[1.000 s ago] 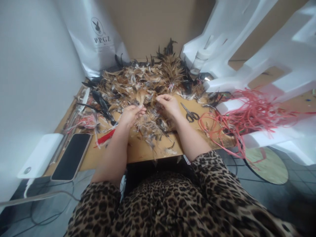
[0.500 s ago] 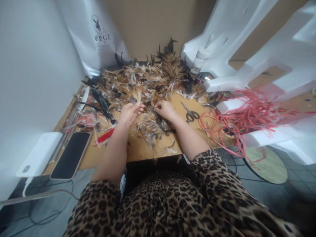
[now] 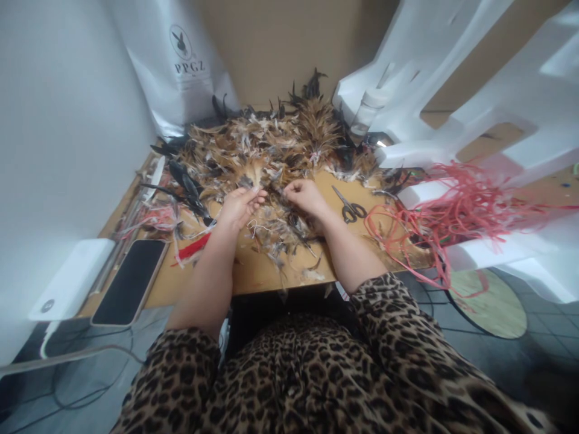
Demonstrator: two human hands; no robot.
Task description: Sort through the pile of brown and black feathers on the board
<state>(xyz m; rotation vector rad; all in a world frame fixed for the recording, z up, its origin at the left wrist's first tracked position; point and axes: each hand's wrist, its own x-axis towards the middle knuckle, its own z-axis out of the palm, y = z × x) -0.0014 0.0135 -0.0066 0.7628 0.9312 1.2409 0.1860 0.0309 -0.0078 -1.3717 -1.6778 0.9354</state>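
Note:
My left hand (image 3: 241, 207) pinches a pale tan feather (image 3: 256, 173) between thumb and fingers, its tip pointing away from me. A short way to the right, my right hand (image 3: 304, 196) has its thumb and fingers pressed together. Whatever lies between those fingertips is too small to make out. Behind both hands spreads a large heap of brown and tan feathers (image 3: 244, 135). Below them, grey fluff and loose feather scraps (image 3: 284, 238) lie on the wooden table (image 3: 257, 277), with a white string (image 3: 259, 228) near my left hand.
Black scissors (image 3: 353, 211) lie right of my right hand. Pink ribbon strips (image 3: 474, 205) are tangled over white foam pieces (image 3: 502, 250) at the right. A phone (image 3: 130, 283), a white power bank (image 3: 72, 280) and a red strip (image 3: 193, 247) are on the left. A silver bag (image 3: 185, 90) stands behind.
My right hand has risen very slightly, away from the scraps. My left hand keeps its pinch on the feather in nearly the same place.

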